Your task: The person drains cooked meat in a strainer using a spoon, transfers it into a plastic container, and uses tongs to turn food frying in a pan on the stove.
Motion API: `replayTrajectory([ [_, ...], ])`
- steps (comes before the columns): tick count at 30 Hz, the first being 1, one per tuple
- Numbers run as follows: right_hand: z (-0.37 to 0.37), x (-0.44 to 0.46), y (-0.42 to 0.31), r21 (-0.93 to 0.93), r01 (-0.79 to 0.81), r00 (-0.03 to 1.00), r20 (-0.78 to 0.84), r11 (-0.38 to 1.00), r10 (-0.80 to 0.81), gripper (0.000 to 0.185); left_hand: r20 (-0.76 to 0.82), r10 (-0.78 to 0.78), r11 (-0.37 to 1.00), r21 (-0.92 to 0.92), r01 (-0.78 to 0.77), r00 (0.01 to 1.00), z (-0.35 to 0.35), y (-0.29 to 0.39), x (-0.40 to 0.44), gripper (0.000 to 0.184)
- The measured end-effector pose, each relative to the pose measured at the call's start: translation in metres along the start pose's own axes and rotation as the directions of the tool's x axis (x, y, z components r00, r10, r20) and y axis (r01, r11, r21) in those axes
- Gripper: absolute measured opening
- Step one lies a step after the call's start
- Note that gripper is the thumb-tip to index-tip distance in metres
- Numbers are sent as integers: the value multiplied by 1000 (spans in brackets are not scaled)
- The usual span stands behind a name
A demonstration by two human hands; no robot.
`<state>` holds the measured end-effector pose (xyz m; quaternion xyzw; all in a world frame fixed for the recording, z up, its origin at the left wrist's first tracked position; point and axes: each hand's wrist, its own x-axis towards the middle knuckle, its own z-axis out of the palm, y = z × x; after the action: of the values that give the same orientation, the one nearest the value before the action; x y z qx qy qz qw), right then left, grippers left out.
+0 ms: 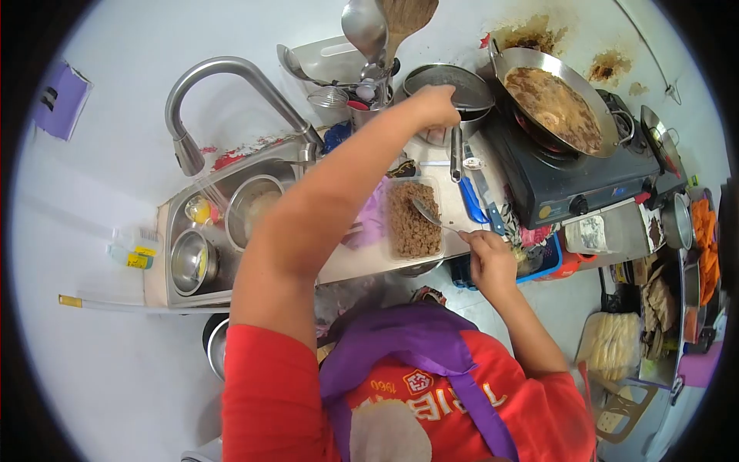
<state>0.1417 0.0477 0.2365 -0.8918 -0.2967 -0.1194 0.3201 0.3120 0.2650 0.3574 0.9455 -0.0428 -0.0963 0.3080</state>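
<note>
My right hand [493, 260] is closed around the handle of a metal spoon [427, 212]. The spoon's bowl rests in brown minced meat [408, 223], which fills a clear rectangular plastic tub [392, 248] on the counter. My left hand [437, 108] stretches across to a round mesh strainer [462, 86] set over a pot [471, 122]. Its fingers are closed at the strainer's near rim, where the dark handle [456, 154] begins; the fingertips are partly hidden. Right of the tub lie a blue-handled knife [494, 215] and a blue plastic tool [471, 202].
A wide wok [554, 108] of brown liquid stands on the black gas stove [573, 185] at right. The steel sink [219, 289] with bowls and a tall faucet [231, 69] is at left. Ladles and a wooden spatula [404, 23] rise behind the counter. A blue basket [550, 258] sits below the edge.
</note>
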Motion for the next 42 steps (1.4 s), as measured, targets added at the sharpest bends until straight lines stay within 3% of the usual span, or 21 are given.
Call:
replayTrajectory([
  [2, -1, 1, -2, 14, 1, 1000, 0, 1000, -1, 33, 54, -68, 938, -338, 82, 996, 8, -3, -14, 82],
  [9, -7, -8, 7, -51, -25, 1000, -4, 998, 25, 30, -205, -134, 862, -506, 12, 969, 49, -33, -24, 98],
  [12, -8, -11, 10, -41, -44, 999, -19, 998, 44, 28, -330, -190, 877, -480, 9, 925, 64, -39, -26, 99],
  [15, -10, -15, 10, -54, -48, 999, -20, 997, 47, 26, -332, -92, 940, -340, -28, 939, 61, -55, -20, 94],
  [18, -11, -20, 14, -63, -53, 999, -9, 997, 53, 30, -284, -11, 982, -184, -44, 959, 36, -43, -29, 65],
  [20, -12, -22, 16, -50, -58, 998, -9, 997, 58, 32, -280, 108, 993, 72, -91, 954, 18, -34, -36, 43],
  [22, -14, -24, 16, -27, -65, 998, -10, 998, 65, 32, -233, 200, 939, 324, -118, 952, 2, -26, -42, 23],
  [25, -16, -28, 18, -29, -65, 998, 5, 997, 65, 30, -151, 182, 690, 724, -17, 972, -28, 14, -59, 23],
  [31, -16, -32, 19, -30, -90, 996, -15, 995, 90, 28, 1, 164, 453, 888, -76, 986, -57, 66, -30, 19],
  [37, -18, -37, 21, -16, -107, 994, -25, 994, 106, 27, 29, 74, 474, 878, -61, 997, -26, 58, 29, 22],
  [39, -17, -42, 24, -27, -106, 994, -40, 994, 105, 27, 78, 39, 406, 910, -87, 996, 10, 21, 73, 23],
  [42, -17, -44, 25, -22, -123, 990, -66, 992, 121, 27, 119, 10, 408, 906, -113, 993, 16, 23, 65, 24],
])
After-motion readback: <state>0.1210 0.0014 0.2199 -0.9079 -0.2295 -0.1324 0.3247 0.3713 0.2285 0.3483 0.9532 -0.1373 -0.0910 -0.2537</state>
